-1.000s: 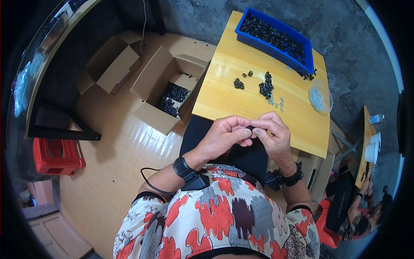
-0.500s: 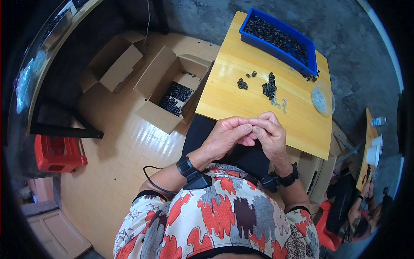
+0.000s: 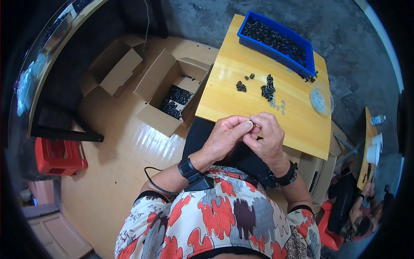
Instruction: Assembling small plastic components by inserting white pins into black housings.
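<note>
My left hand [image 3: 226,134] and my right hand [image 3: 268,134] meet at the fingertips just off the near edge of the yellow wooden table [image 3: 228,97]. Both are closed in a pinch. A tiny dark piece shows between the fingers, too small and covered to name. Beyond my hands lies a row of small black parts [image 3: 268,87] with little clear parts [image 3: 278,105] beside it. A smaller cluster of black parts [image 3: 241,86] sits farther left, and a couple of loose black cylinders [image 3: 252,76] lie just behind it.
A blue tray [image 3: 276,52] full of black parts stands at the table's far side. At the right edge is a clear bowl [image 3: 318,100] of small clear pieces. An open cardboard box [image 3: 157,116] with black parts is on the floor left; another person [image 3: 355,211] sits far right.
The fingers of my right hand have curled and turned, and a bit of the dark piece now shows between the fingertips. Both hands stay at nearly the same place.
</note>
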Motion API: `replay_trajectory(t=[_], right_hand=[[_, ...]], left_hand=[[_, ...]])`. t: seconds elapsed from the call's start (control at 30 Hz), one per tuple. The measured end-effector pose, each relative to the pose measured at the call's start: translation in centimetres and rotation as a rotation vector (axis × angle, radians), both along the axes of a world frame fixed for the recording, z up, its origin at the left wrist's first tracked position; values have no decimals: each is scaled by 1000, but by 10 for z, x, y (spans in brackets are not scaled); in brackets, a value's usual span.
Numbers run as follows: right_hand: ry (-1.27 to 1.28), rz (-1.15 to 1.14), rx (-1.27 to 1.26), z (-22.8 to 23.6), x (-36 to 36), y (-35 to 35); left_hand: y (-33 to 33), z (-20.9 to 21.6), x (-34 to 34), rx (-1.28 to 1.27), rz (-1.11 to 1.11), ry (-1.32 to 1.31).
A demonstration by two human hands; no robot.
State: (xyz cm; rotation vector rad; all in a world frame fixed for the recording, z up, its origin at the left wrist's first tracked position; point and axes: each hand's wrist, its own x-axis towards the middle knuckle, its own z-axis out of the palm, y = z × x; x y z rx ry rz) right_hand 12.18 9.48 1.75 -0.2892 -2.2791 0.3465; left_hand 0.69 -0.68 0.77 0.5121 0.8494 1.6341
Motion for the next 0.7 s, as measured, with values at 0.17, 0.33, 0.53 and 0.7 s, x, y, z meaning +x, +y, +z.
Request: replay_trajectory(t=[0.17, 0.33, 0.53, 0.7], right_hand=[[23, -6, -54, -6, 2, 1], [29, -23, -42, -8, 2, 1], [71, -14, 52, -4, 1, 0], [81, -3, 71, -6, 0, -3]], left_hand=[[-3, -8, -11, -18, -120, 44], [-3, -8, -11, -27, -165, 84], [-4, 0, -5, -22, -96, 49], [-1, -4, -11, -4, -99, 174]])
